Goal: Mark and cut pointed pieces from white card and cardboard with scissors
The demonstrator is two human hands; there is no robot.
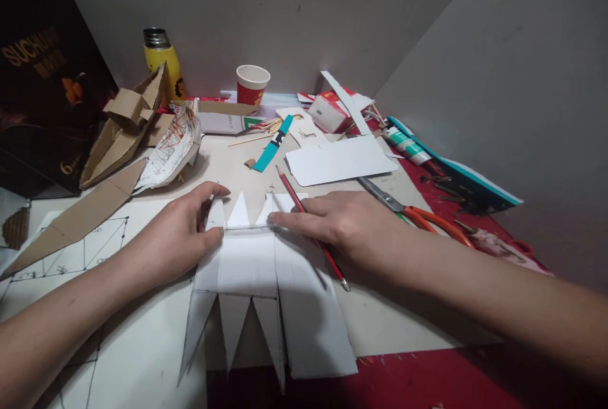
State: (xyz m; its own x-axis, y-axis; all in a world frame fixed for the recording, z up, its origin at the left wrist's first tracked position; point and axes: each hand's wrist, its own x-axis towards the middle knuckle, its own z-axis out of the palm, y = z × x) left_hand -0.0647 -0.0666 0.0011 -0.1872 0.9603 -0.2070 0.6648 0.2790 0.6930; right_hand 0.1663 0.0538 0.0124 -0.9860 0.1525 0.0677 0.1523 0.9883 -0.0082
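Observation:
In the middle lies a white card cutout with pointed triangular flaps at its near and far edges and fold lines across it. My left hand has its thumb and fingers closed around the far left flap. A red pencil rests slanted in my right hand, its tip pointing away from me. The right index finger presses on the card near the far right flap. Under the right hand, a plain white card strip extends toward me; whether it joins the cutout I cannot tell.
Beyond my hands are a white card sheet, orange-handled scissors, a teal strip and a paper cup. At left stand cardboard boat shapes, a yellow bottle and a dark box. Walls close off the back.

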